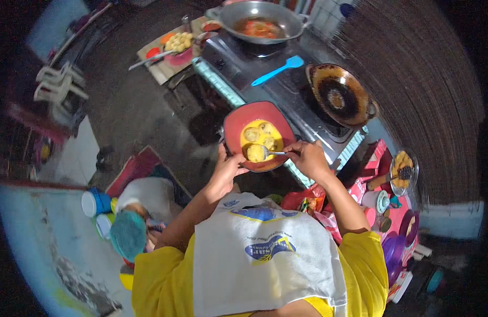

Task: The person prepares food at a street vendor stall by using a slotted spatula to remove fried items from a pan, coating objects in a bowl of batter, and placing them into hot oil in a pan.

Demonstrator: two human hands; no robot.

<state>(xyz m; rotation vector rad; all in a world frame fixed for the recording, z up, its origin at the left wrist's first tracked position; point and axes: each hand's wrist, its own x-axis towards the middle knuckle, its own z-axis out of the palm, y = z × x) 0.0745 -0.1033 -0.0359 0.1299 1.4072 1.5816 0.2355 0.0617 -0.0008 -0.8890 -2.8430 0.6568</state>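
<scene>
My left hand (227, 166) grips the lower left rim of a square red plate (238, 119), tilted in front of me. Yellow liquid, which looks like beaten egg (260, 123), lies in it with several round patties (252, 134). My right hand (308, 156) holds a metal spoon (276, 153) by its handle at the plate's lower right. The spoon's head touches the patty nearest me (256, 153), which is coated in the liquid. Beyond the plate, a blue spatula (279, 71) lies on the black stovetop (264, 95).
A pan of reddish food (262, 29) stands at the stove's far end, and a browned empty pan (341, 95) at its right. Yellow pieces (179, 42) sit on a small table at the left. Fried food (401, 168) is at the right. Another person (133, 228) is at lower left.
</scene>
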